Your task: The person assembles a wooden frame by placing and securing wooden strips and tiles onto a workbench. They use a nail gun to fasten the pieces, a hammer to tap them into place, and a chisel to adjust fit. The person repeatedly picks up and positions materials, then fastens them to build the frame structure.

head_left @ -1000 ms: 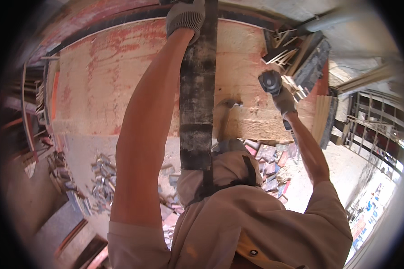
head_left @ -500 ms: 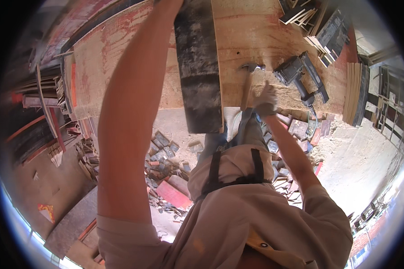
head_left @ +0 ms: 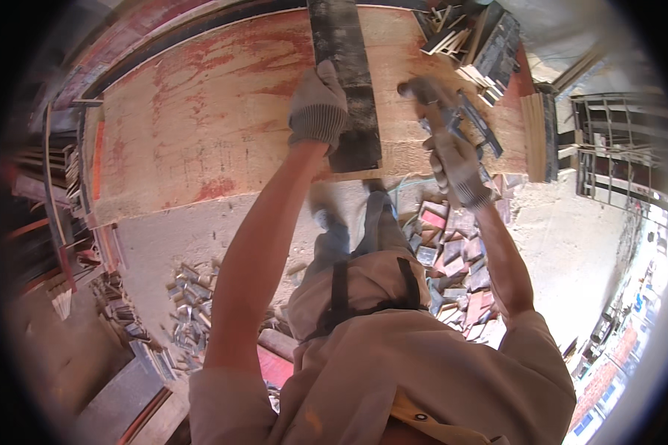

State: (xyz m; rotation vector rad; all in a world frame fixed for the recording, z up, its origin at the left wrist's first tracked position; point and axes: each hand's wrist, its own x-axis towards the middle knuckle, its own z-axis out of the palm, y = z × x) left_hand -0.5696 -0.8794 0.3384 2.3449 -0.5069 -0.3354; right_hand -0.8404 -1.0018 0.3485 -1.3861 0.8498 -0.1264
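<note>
A long black board (head_left: 355, 81) lies lengthwise on the wooden worktable (head_left: 193, 119), its near end close to the table's front edge. My left hand (head_left: 318, 107), in a knitted grey-white glove, is closed at the board's left edge; its fingertips are partly hidden. In my right hand (head_left: 456, 167), also gloved, is a hammer (head_left: 439, 119), held by the handle and raised to the right of the board. Motion blurs the hammer's head. Behind it, a dark nail gun (head_left: 479, 126) rests on the table, partly covered.
Scrap wood strips (head_left: 449, 37) are heaped at the table's back right. A stack of narrow boards (head_left: 533, 133) stands at its right end. Wood offcuts (head_left: 453, 252) litter the floor around my legs. To the far right is a metal rack (head_left: 620, 148).
My right hand has picked the hammer up off the table and lifted it. My left hand has come back from the far upper edge to the board's side. The whole view has shifted.
</note>
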